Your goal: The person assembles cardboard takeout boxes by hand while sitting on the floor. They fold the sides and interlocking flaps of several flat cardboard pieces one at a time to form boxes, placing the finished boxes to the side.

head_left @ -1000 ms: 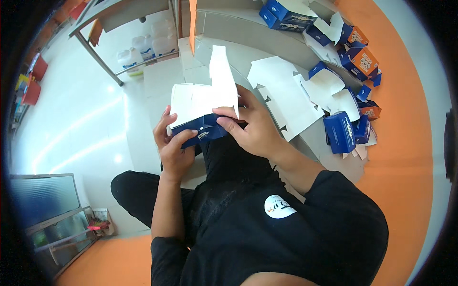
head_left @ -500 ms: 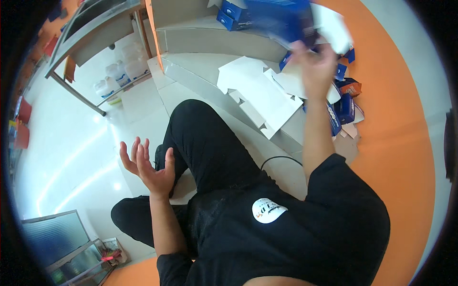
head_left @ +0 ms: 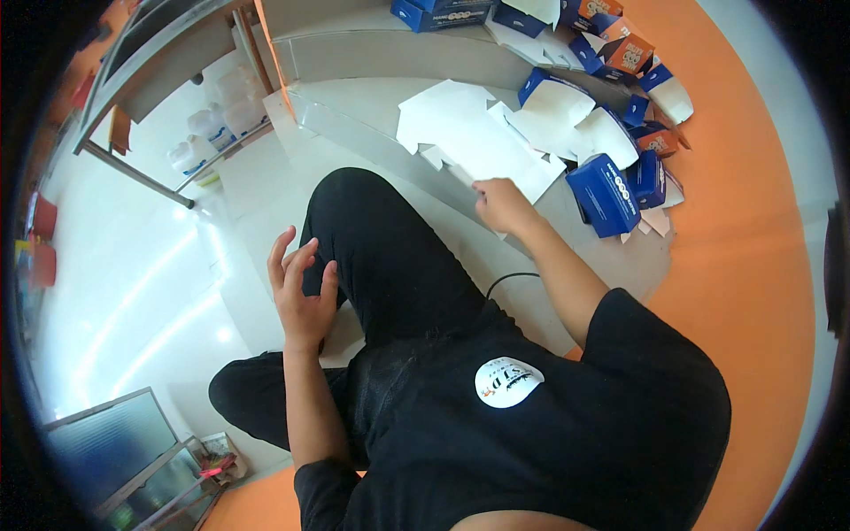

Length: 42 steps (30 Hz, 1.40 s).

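Observation:
My left hand (head_left: 305, 296) is raised above my bent left leg, palm up with fingers apart, holding nothing. My right hand (head_left: 509, 208) is at the near edge of a flattened white cardboard box (head_left: 469, 119), its fingers curled closed on that edge; the fingertips are partly hidden. The flattened box lies with its white inside up on a pale step. Just right of it lie torn white-and-blue cartons (head_left: 553, 111) and a blue box (head_left: 605, 196), apart from my hand.
Blue and orange cartons (head_left: 629, 53) are heaped at the far right beside the orange floor (head_left: 735, 221). More blue boxes (head_left: 443, 13) stand on the upper step. At the left are a metal-legged table (head_left: 133, 177) and white jugs (head_left: 212, 128). A black cable (head_left: 509, 279) curves near my right forearm.
My right hand has let go of a blurred blue box at the far side and come back toward me to the flattened box. My left hand has shifted slightly right and stays open.

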Tool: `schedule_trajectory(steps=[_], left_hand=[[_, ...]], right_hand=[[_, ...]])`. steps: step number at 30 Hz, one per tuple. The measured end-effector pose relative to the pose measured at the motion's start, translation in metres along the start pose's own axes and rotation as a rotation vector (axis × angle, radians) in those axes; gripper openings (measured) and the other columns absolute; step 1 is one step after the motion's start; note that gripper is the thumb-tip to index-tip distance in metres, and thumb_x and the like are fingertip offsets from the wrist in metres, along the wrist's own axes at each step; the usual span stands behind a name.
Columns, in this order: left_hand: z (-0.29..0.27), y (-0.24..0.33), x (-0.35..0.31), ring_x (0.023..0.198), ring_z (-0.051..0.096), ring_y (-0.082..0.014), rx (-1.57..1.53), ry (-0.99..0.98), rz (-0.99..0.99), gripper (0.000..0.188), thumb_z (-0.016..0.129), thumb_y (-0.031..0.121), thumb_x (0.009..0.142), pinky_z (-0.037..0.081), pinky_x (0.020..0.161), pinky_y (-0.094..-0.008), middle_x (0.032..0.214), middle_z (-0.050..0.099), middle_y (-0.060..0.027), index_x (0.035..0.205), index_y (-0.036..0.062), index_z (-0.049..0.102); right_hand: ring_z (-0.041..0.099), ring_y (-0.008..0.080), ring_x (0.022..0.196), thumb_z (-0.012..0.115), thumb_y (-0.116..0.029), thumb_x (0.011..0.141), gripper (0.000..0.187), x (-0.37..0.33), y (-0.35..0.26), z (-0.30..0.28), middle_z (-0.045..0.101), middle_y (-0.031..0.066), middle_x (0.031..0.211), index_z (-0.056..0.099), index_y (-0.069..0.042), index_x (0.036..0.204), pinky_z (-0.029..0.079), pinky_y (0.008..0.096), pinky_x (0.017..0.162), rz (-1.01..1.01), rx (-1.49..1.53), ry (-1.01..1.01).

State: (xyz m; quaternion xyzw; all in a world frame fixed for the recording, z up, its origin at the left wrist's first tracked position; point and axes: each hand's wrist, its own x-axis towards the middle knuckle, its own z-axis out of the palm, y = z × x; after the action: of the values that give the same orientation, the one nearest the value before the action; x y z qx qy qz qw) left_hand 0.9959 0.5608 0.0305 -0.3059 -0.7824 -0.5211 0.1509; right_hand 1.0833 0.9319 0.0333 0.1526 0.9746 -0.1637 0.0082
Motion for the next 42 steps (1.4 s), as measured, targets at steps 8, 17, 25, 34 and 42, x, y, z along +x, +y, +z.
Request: schedule_trajectory(steps=[8, 17, 25, 34, 42], left_hand=[[0.000, -0.006, 0.002, 0.112, 0.062, -0.0281, 0.011, 0.000, 0.010, 0.044, 0.076, -0.004, 0.079, 0.056, 0.083, -0.0340, 0.140, 0.054, -0.0163, 0.121, 0.0076, 0.067], [-0.001, -0.002, 0.002, 0.113, 0.063, -0.0275, -0.010, -0.024, -0.038, 0.039, 0.075, -0.003, 0.081, 0.058, 0.083, -0.0345, 0.136, 0.057, -0.0148, 0.118, 0.0062, 0.068], [0.004, -0.008, -0.001, 0.107, 0.066, -0.0211, -0.074, -0.054, -0.064, 0.035, 0.070, -0.003, 0.086, 0.056, 0.086, -0.0324, 0.133, 0.059, -0.0147, 0.121, 0.0021, 0.066], [0.011, 0.019, -0.005, 0.120, 0.060, -0.0233, -1.108, -0.088, -0.485, 0.051, 0.061, 0.019, 0.102, 0.054, 0.095, -0.0374, 0.140, 0.054, -0.0156, 0.145, 0.0006, 0.044], [-0.002, -0.028, -0.021, 0.099, 0.068, -0.0169, -1.219, 0.040, -0.697, 0.049, 0.060, 0.014, 0.102, 0.060, 0.078, -0.0335, 0.118, 0.066, -0.0069, 0.145, 0.0019, 0.040]], right_hand=[[0.072, 0.0243, 0.079, 0.082, -0.023, 0.082, 0.032, 0.030, 0.012, -0.057, 0.074, 0.0171, 0.097, 0.075, -0.001, 0.104, 0.058, 0.0366, 0.077, 0.328, 0.261, -0.039], [0.067, 0.0150, 0.073, 0.074, -0.021, 0.091, 0.024, 0.032, 0.037, -0.086, 0.069, 0.0053, 0.092, 0.067, -0.004, 0.106, 0.060, 0.0310, 0.069, 0.536, 1.295, -0.083], [0.068, 0.0324, 0.075, 0.061, -0.022, 0.098, 0.023, 0.027, -0.014, -0.082, 0.070, 0.0182, 0.085, 0.068, 0.000, 0.102, 0.053, 0.0407, 0.072, 0.195, 0.218, 0.957], [0.064, 0.0144, 0.078, 0.065, -0.013, 0.098, 0.012, -0.057, -0.164, -0.059, 0.066, 0.0083, 0.091, 0.066, -0.001, 0.102, 0.053, 0.0296, 0.069, -0.401, 0.744, 0.325], [0.071, 0.0294, 0.095, 0.064, -0.020, 0.099, 0.029, -0.041, -0.181, -0.023, 0.072, 0.0184, 0.105, 0.065, 0.003, 0.117, 0.056, 0.0373, 0.081, -0.602, 0.741, 0.136]])
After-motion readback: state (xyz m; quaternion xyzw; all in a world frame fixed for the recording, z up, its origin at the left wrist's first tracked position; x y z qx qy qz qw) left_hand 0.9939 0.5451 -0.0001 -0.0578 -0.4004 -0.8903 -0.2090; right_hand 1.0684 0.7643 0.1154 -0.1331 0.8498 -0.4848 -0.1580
